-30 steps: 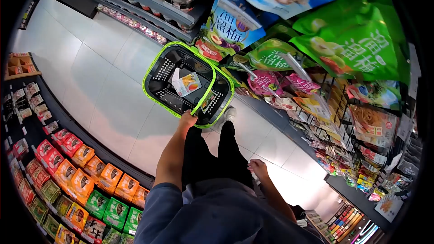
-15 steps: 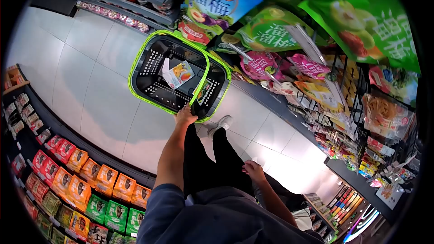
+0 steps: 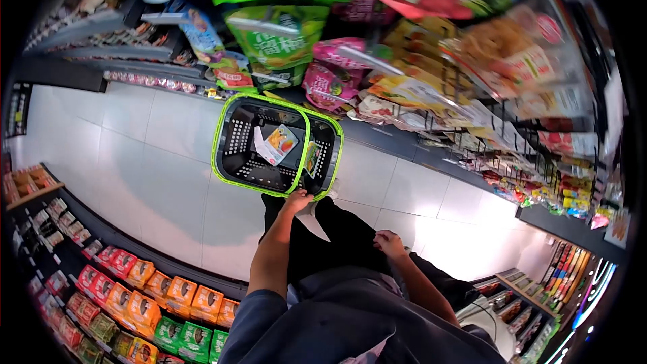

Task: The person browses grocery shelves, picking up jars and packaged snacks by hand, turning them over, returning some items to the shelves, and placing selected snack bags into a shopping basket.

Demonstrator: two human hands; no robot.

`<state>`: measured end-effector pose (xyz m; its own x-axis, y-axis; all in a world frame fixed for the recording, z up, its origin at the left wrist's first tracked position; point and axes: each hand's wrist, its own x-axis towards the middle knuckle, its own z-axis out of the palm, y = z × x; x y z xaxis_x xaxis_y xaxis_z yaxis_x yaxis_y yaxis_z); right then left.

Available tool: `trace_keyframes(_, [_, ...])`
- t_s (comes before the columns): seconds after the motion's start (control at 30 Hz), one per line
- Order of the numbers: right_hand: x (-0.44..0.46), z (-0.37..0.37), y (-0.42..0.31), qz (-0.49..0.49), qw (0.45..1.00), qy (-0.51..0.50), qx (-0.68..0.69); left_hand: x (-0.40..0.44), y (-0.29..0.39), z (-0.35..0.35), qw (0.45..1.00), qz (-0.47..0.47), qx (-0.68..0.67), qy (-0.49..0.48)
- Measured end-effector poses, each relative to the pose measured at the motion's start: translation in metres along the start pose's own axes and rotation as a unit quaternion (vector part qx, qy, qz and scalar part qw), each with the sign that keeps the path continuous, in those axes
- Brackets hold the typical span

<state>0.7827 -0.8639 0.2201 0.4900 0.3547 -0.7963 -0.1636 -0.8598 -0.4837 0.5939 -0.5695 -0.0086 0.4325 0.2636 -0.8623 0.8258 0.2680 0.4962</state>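
My left hand (image 3: pixel 298 200) is closed round the bright green handle of a black basket (image 3: pixel 232 152) at its near rim. Inside the basket lies a white package with an orange picture (image 3: pixel 280 143), and a green-and-yellow packet (image 3: pixel 312 158) rests at the right end, partly behind the handle. My right hand (image 3: pixel 389 242) hangs beside my right thigh, fingers curled; whether anything is in them is too small to tell.
Racks of hanging snack bags, such as a green bag (image 3: pixel 278 35) and pink bags (image 3: pixel 328 85), stand just beyond the basket. Orange packets (image 3: pixel 143 311) line a shelf at lower left. Tiled floor (image 3: pixel 172 192) runs between them.
The view has turned, so the hanging bags now spread across the top. The basket hangs a little lower in view, still held by my left hand. My feet have shifted.
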Motion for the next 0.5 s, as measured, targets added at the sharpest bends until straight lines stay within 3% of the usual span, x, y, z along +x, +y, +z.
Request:
trace_keyframes(0.13, [0.004, -0.035, 0.037, 0.042, 0.996, 0.021, 0.077, -0.053, 0.027, 0.018, 0.99, 0.082, -0.05, 0.106])
trace_keyframes(0.27, [0.015, -0.052, 0.068, 0.112, 0.984, 0.023, 0.138, -0.051, -0.012, 0.022, 0.983, 0.045, -0.016, 0.175])
trace_keyframes(0.43, [0.063, -0.019, 0.06, 0.143, 0.986, -0.011, 0.084, -0.102, -0.018, -0.006, 0.984, 0.028, -0.017, 0.177])
trace_keyframes(0.5, [0.089, 0.01, 0.026, 0.075, 0.997, -0.016, 0.009, -0.11, -0.041, -0.012, 0.982, 0.056, -0.069, 0.167])
